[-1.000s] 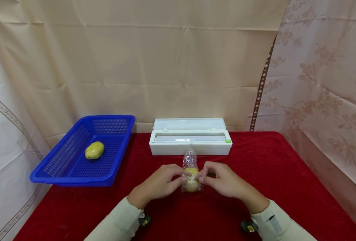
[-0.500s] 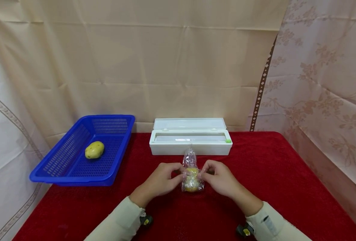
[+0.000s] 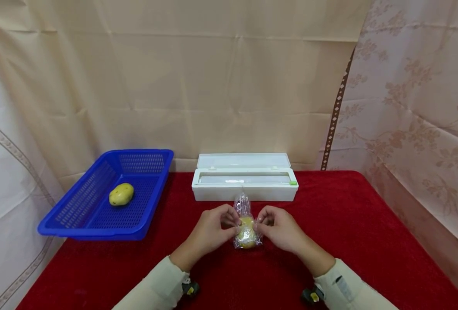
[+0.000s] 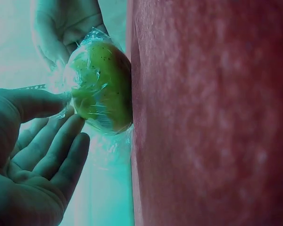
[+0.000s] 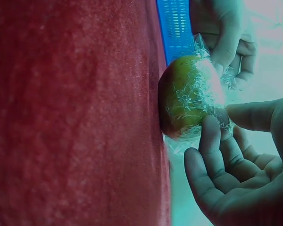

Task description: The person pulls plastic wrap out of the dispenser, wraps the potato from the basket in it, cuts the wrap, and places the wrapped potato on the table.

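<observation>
- My left hand [image 3: 213, 228]: thumb and forefinger pinch the crumpled plastic film [image 3: 242, 206] at the left flank of the wrapped potato; in the left wrist view the other fingers extend loosely beside it.
- My right hand [image 3: 282, 229]: thumb and forefinger pinch the film at the opposite flank, the remaining fingers loosely bent.
- Wrapped potato [image 3: 247, 237]: between my hands, resting on the red cloth [image 3: 353, 224] of the counter; yellow, dark-specked, covered by wrinkled, glossy film. A tail of film extends from its far end toward the dispenser; whether the two touch, I cannot tell.
- My pale sleeves [image 3: 153, 284], with a small dark wrist camera [image 3: 191, 289] below the left cuff and another [image 3: 313, 296] below the right.
- White film dispenser [image 3: 217, 195]: just beyond the film, lid [image 3: 244, 161] raised at the back; a green slider [image 3: 293, 183] sits at its right end.
- Blue perforated basket [image 3: 97, 234]: to the left, well apart from my hands, holding one unwrapped potato [image 3: 121, 194].
- Beige curtain [image 3: 213, 86]: behind the counter, with floral-patterned fabric [image 3: 419, 125] at right.
</observation>
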Action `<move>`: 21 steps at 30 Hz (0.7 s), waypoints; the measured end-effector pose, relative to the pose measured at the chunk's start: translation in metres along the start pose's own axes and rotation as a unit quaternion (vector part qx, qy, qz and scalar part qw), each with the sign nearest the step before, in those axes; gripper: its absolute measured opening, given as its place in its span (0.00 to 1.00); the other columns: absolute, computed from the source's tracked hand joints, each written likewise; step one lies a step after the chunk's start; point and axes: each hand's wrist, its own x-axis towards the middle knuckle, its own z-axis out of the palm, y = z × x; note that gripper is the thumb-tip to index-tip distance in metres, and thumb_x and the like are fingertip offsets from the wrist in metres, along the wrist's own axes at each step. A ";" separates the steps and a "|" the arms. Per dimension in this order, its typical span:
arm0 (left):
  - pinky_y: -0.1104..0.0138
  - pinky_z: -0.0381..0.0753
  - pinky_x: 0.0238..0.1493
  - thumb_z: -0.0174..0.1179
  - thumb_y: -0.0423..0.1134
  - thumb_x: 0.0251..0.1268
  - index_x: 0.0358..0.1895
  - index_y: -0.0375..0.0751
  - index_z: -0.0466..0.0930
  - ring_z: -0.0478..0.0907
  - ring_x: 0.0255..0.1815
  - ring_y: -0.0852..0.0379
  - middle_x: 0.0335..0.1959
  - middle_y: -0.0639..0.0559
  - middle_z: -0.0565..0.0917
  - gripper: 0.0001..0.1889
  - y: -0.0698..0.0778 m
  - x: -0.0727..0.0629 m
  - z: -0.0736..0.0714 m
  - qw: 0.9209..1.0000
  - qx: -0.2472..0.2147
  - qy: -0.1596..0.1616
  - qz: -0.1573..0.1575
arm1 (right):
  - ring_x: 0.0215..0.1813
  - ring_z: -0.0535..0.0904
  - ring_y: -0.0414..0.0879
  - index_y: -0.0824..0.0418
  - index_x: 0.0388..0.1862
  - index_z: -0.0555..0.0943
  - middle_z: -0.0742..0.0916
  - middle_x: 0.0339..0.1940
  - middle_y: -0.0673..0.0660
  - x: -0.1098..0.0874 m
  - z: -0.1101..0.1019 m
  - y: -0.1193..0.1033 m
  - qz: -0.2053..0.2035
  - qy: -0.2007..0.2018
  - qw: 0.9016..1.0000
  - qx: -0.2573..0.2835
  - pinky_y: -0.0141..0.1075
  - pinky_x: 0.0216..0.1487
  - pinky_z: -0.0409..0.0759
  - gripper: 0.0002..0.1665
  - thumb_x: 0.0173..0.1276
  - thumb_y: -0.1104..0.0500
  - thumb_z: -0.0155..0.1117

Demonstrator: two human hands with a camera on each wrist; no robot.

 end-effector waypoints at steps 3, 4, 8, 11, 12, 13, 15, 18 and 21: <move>0.69 0.86 0.44 0.74 0.31 0.60 0.42 0.48 0.81 0.87 0.43 0.62 0.39 0.57 0.87 0.13 0.001 0.000 0.001 1.000 -0.016 0.009 -0.022 | 0.31 0.80 0.43 0.63 0.39 0.77 0.86 0.27 0.54 0.000 0.001 0.001 0.007 -0.005 1.000 0.015 0.33 0.31 0.77 0.10 0.66 0.63 0.71; 0.69 0.86 0.43 0.74 0.30 0.59 0.42 0.47 0.81 0.87 0.42 0.62 0.39 0.56 0.87 0.13 0.001 0.000 0.001 0.999 -0.023 0.013 -0.027 | 0.31 0.81 0.43 0.64 0.39 0.77 0.86 0.26 0.54 0.000 0.001 0.001 0.010 -0.004 1.000 0.020 0.33 0.31 0.77 0.11 0.65 0.63 0.71; 0.69 0.87 0.41 0.74 0.29 0.57 0.40 0.45 0.81 0.88 0.41 0.60 0.40 0.52 0.87 0.13 -0.002 0.002 0.002 0.997 -0.056 0.022 -0.043 | 0.30 0.80 0.42 0.65 0.39 0.75 0.85 0.25 0.55 0.000 0.004 0.002 0.022 0.011 0.999 0.034 0.33 0.31 0.78 0.13 0.63 0.65 0.72; 0.68 0.87 0.41 0.74 0.27 0.55 0.41 0.40 0.80 0.88 0.40 0.58 0.40 0.48 0.88 0.14 -0.005 0.004 0.003 0.994 -0.096 0.020 -0.055 | 0.29 0.81 0.43 0.67 0.41 0.73 0.84 0.27 0.57 0.000 0.006 0.003 0.028 0.020 0.998 0.057 0.33 0.31 0.80 0.17 0.62 0.66 0.72; 0.68 0.87 0.41 0.74 0.26 0.54 0.41 0.39 0.80 0.88 0.39 0.58 0.40 0.47 0.88 0.14 -0.006 0.005 0.003 0.992 -0.110 0.019 -0.060 | 0.29 0.80 0.43 0.67 0.41 0.72 0.84 0.29 0.58 0.000 0.006 0.004 0.028 0.026 0.997 0.060 0.33 0.31 0.80 0.18 0.61 0.66 0.73; 0.67 0.87 0.40 0.75 0.25 0.53 0.42 0.37 0.80 0.88 0.39 0.57 0.40 0.45 0.89 0.15 -0.008 0.005 0.003 0.990 -0.124 0.016 -0.064 | 0.29 0.80 0.43 0.67 0.42 0.71 0.84 0.30 0.58 0.000 0.007 0.004 0.027 0.032 0.997 0.061 0.33 0.31 0.80 0.20 0.61 0.66 0.74; 0.67 0.87 0.40 0.75 0.24 0.53 0.42 0.35 0.80 0.87 0.38 0.57 0.40 0.44 0.88 0.16 -0.010 0.006 0.002 0.987 -0.143 0.010 -0.071 | 0.29 0.79 0.44 0.65 0.41 0.70 0.82 0.32 0.58 0.001 0.007 0.005 0.019 0.045 0.998 0.050 0.33 0.32 0.79 0.22 0.59 0.67 0.76; 0.67 0.86 0.39 0.74 0.23 0.53 0.41 0.35 0.80 0.86 0.38 0.56 0.41 0.44 0.88 0.15 -0.012 0.007 0.002 0.985 -0.157 0.001 -0.074 | 0.30 0.74 0.43 0.60 0.37 0.73 0.80 0.31 0.57 0.003 0.007 0.005 0.001 0.065 0.998 0.007 0.32 0.33 0.74 0.20 0.57 0.67 0.79; 0.67 0.86 0.40 0.72 0.22 0.54 0.40 0.33 0.81 0.86 0.39 0.56 0.41 0.43 0.87 0.13 -0.014 0.008 0.002 0.983 -0.169 -0.005 -0.069 | 0.30 0.73 0.43 0.55 0.33 0.79 0.79 0.29 0.54 0.003 0.005 0.006 -0.020 0.061 0.998 -0.027 0.32 0.32 0.72 0.15 0.57 0.67 0.78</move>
